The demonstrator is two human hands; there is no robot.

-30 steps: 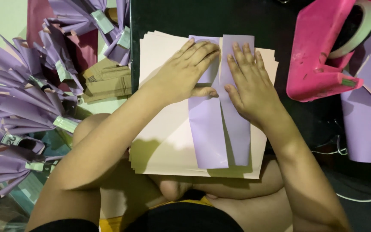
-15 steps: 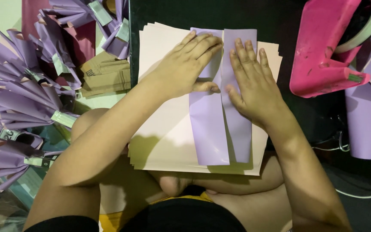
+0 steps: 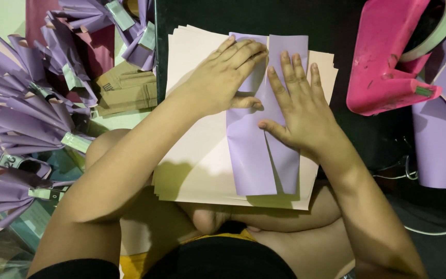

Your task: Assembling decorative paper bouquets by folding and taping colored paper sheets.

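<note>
Head: pink tape dispenser (image 3: 388, 62) beside hands (image 3: 264, 88).

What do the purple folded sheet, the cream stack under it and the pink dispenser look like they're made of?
Purple folded sheet: thin matte paper, judging by its crisp straight folds and flat lie.
Cream stack: paper or light card, matte; fanned edges show many separate sheets.
Pink dispenser: probably hard moulded plastic, slightly glossy, with scuffed dark marks.
</note>
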